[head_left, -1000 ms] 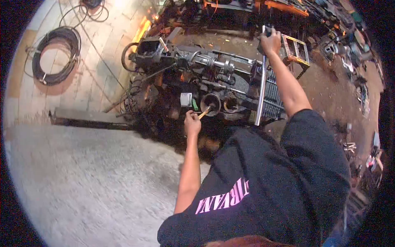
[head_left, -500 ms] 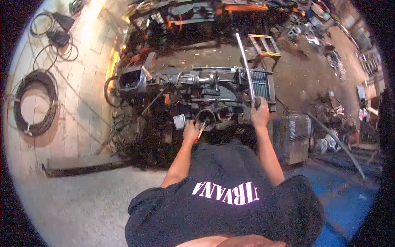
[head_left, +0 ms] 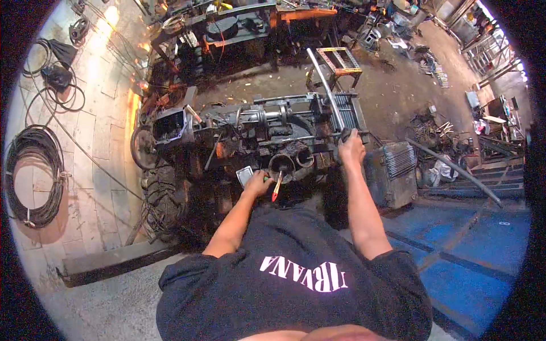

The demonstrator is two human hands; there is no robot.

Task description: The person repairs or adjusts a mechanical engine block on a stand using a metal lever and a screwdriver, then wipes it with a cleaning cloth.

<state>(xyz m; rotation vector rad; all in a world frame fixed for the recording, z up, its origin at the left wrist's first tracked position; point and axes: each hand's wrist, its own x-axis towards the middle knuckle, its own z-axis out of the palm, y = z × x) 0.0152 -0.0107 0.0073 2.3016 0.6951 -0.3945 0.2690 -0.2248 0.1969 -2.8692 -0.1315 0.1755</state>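
Observation:
My right hand (head_left: 352, 149) is wrapped round the near end of a long metal bar (head_left: 326, 85), which slants up and left over a ribbed part of the machine (head_left: 273, 115). Near the machine's front edge, my left hand (head_left: 259, 183) is closed beside a small white-faced box (head_left: 244, 175); what its fingers grip, if anything, is too small to make out. Just right of it, a brush with a red and yellow handle (head_left: 277, 190) leans in a round metal opening (head_left: 281, 165).
Coiled black cable (head_left: 35, 176) lies on the left floor. A yellow-edged stool (head_left: 339, 61) stands beyond the machine. A finned metal block (head_left: 392, 173) sits at the right, with a long pipe (head_left: 455, 170) beside it. A workbench (head_left: 236, 37) stands at the back.
The view has shifted, so the machine and both hands appear further left. The brush handle now shows apart from my left hand. My right hand still holds the bar.

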